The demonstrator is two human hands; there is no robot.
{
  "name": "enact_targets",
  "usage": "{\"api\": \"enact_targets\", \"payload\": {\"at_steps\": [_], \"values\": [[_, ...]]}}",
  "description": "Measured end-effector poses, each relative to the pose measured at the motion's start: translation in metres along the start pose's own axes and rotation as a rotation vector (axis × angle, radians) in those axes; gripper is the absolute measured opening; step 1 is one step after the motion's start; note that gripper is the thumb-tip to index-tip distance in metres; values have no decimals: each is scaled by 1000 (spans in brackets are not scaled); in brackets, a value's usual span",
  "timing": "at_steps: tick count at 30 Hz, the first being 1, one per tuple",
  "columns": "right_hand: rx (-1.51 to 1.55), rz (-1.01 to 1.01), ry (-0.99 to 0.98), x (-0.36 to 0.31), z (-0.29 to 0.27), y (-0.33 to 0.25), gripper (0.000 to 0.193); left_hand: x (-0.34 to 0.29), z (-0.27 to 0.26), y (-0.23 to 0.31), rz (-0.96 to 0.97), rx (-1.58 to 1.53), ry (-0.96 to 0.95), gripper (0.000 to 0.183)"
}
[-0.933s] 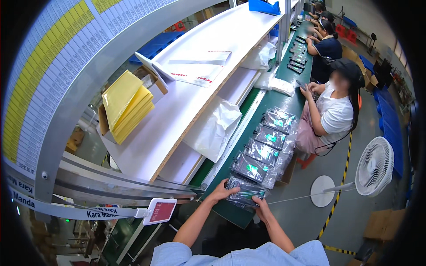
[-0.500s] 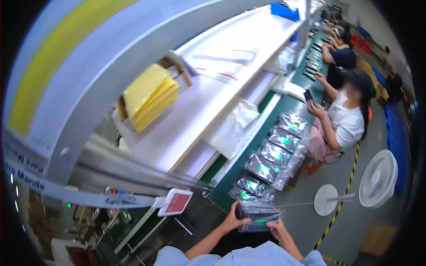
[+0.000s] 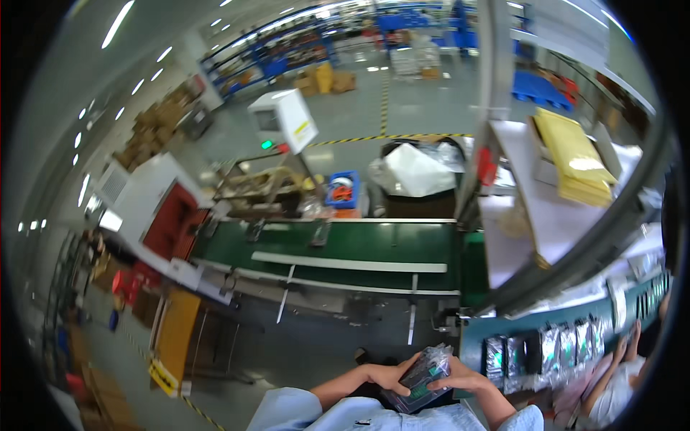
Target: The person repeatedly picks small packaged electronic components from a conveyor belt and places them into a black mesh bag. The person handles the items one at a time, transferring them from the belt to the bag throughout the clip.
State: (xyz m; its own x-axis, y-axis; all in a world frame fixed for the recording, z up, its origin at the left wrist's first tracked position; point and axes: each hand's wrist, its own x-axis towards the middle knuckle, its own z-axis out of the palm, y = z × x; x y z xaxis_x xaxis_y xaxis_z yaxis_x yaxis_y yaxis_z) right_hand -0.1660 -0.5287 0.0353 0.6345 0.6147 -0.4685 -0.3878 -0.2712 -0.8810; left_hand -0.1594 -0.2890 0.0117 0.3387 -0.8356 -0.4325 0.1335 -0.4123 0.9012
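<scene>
A stack of dark, flat packs in clear plastic bags (image 3: pixel 417 394) is held in front of my body. My left hand (image 3: pixel 392 375) grips its left side, with the thumb along the edge. On the other side my right hand (image 3: pixel 461 376) clasps it, fingers bent round the plastic. The stack sits tilted, its loose bag ends at the top. What the packs contain cannot be made out. To the right, several similar bagged packs (image 3: pixel 550 348) lie in a row on a green bench (image 3: pixel 472 332).
Ahead runs a green conveyor (image 3: pixel 352 253) with a few small packs on it, leading to a white machine (image 3: pixel 154 215) at left. Yellow envelopes (image 3: pixel 575 154) stand on a white shelf at right, behind a grey post (image 3: pixel 496 65). A co-worker (image 3: pixel 614 388) sits at far right.
My view has swung left, away from the bench and towards the conveyor. Both hands still hold the stack, now tilted and closer to my body.
</scene>
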Motion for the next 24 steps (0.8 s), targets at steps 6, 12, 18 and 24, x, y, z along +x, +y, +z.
{"api": "enact_targets", "payload": {"at_steps": [6, 12, 18, 24], "values": [[-482, 53, 19, 92, 44, -60, 84, -59, -18, -96, 233, -753, 190, 111], [185, -787, 784, 202, 69, -114, 47, -137, -10, -129, 329, -1370, 566, 96], [-232, -267, 163, 228, 110, -104, 40, -191, -19, -157, 528, -1591, 843, 94], [-243, -241, 210, 270, 142, -134, 29, -219, -55, -171, 608, -1639, 923, 93]]}}
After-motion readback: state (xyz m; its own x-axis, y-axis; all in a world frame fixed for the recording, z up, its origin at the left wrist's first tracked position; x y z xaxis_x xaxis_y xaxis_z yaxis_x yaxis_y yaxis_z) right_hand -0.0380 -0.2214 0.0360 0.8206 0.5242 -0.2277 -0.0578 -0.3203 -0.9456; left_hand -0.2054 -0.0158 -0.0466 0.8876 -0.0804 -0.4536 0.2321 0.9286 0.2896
